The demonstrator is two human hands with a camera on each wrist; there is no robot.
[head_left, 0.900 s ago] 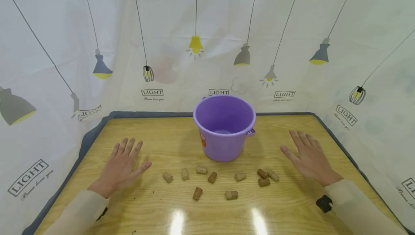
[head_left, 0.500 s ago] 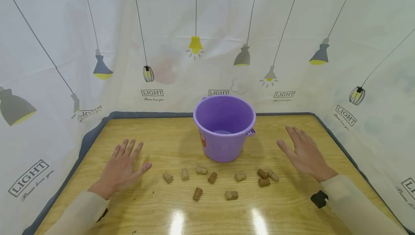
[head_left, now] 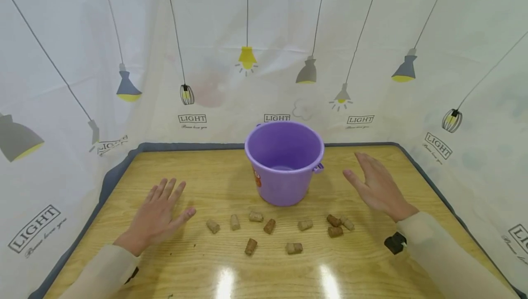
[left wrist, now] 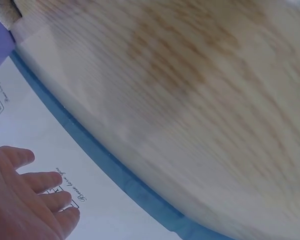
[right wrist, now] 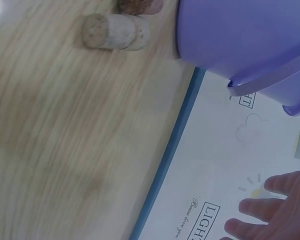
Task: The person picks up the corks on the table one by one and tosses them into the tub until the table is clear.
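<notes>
Head view: corks [head_left: 270, 226] and purple bucket [head_left: 284, 188] between straight-fingered, empty hands [head_left: 153, 218] [head_left: 377, 191], apart from both.

1. Shows right hand [right wrist: 290, 210], fingers apart, right of purple bucket [right wrist: 240, 32].
2. Has pale cork [right wrist: 119, 32] lying on table [right wrist: 90, 130] beside brown cork [right wrist: 133, 5], nearer than bucket.
3. Includes printed cloth [right wrist: 215, 150] beyond blue edging [right wrist: 172, 140], far.

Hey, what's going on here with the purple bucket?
Someone's left hand and right hand are held out open over the table, one on each side of some corks. Neither grip holds anything. Ten corks lie loose on the table in front of the purple bucket, and none shows inside it.
</notes>
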